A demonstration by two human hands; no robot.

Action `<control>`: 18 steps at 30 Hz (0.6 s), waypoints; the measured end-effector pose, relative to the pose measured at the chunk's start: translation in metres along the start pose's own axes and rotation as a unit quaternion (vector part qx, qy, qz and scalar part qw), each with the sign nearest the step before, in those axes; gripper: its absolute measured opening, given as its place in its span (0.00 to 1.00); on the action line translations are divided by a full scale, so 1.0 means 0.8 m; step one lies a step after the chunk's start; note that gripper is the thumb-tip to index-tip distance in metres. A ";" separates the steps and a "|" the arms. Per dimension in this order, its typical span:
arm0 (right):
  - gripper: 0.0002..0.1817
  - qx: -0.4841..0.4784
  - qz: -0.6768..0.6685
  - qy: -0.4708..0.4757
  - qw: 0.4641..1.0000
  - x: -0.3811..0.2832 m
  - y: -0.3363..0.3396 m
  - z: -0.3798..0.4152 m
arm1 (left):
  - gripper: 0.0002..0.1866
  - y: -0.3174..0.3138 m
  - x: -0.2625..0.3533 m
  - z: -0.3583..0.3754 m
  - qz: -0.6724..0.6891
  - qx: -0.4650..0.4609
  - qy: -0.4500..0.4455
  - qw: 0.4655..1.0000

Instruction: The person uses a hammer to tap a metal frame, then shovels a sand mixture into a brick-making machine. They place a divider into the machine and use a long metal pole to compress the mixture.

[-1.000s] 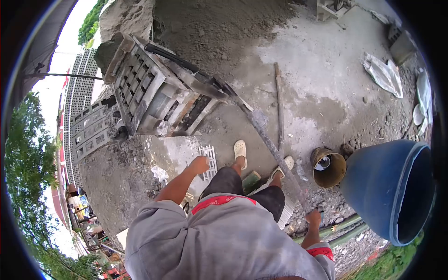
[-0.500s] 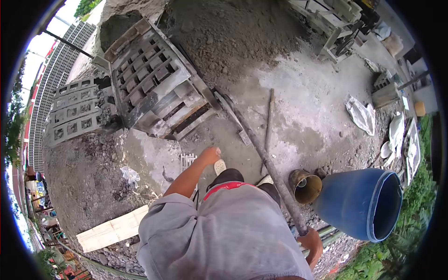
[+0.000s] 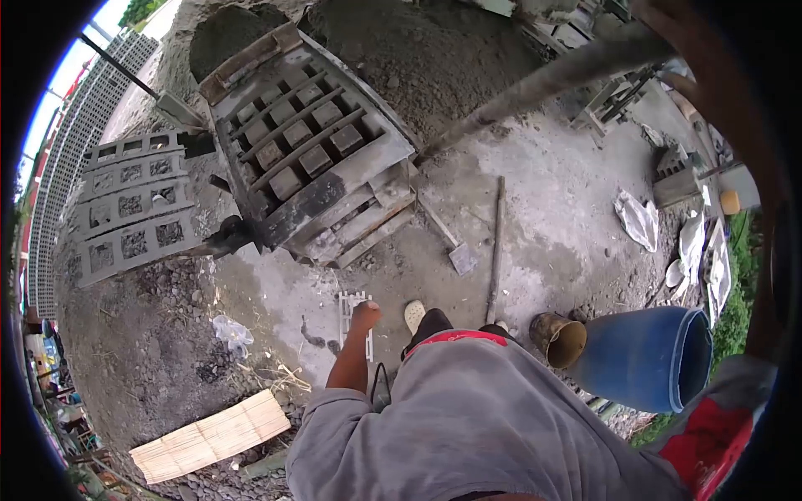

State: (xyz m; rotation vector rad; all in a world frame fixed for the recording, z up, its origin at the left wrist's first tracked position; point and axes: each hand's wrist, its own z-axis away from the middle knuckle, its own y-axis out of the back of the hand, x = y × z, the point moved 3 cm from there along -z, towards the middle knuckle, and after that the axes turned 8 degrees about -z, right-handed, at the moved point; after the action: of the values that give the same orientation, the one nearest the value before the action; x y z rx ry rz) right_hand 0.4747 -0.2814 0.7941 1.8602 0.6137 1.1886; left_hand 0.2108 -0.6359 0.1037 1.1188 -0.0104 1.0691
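My right hand (image 3: 689,54) is raised at the upper right, close to the camera, its fingers wrapped round the end of a long metal lever bar (image 3: 543,88). The bar runs down to the side of a heavy steel block mould (image 3: 288,196). Rows of square blocks (image 3: 316,159) show between the mould's crossbars. My left hand (image 3: 365,316) hangs low in front of me with its fingers curled in and nothing visible in them. Below it in this view, a white plastic grate (image 3: 344,302) lies on the ground.
Hollow concrete blocks (image 3: 134,213) lie left of the mould. A wooden pole (image 3: 499,242) and a flat-ended metal bar (image 3: 459,255) are on the concrete floor. At right stand a blue barrel (image 3: 635,355) and a rusty bucket (image 3: 558,340). A slatted mat (image 3: 209,434) lies lower left.
My right hand has swung the lever bar up from beside my right hip to the upper right. The left hand has shifted slightly left and lower in view.
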 end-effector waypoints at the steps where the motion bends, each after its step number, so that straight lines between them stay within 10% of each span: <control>1: 0.24 0.158 0.055 0.110 0.980 -0.080 0.054 -0.052 | 0.11 -0.003 -0.030 0.010 0.006 0.004 0.007 1.000; 2: 0.15 0.310 0.107 0.217 0.919 -0.135 0.089 -0.071 | 0.12 -0.009 -0.057 0.016 0.013 0.010 0.015 1.000; 6: 0.23 0.418 0.052 0.171 0.891 -0.151 0.084 -0.094 | 0.13 0.005 -0.104 0.065 -0.054 0.010 0.084 0.995; 8: 0.24 0.316 -0.193 0.171 0.913 -0.147 0.044 -0.082 | 0.13 0.012 -0.116 0.066 -0.071 -0.020 0.075 0.994; 10: 0.22 0.272 -0.032 0.069 0.959 -0.148 -0.006 -0.058 | 0.17 0.029 -0.110 0.073 -0.075 0.025 0.136 0.988; 12: 0.34 0.188 -0.126 0.021 0.974 -0.113 -0.077 -0.023 | 0.17 0.029 -0.122 0.045 -0.092 -0.033 0.111 0.989; 18: 0.29 0.028 -0.320 -0.178 0.930 -0.067 -0.204 0.130 | 0.11 0.049 -0.051 -0.029 -0.036 0.113 -0.019 0.993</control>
State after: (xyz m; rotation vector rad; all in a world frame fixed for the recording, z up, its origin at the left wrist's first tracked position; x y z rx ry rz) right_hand 0.5499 -0.2729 0.6076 1.6647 0.9530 0.3984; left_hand 0.1504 -0.6456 0.1006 1.3336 0.1231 1.0025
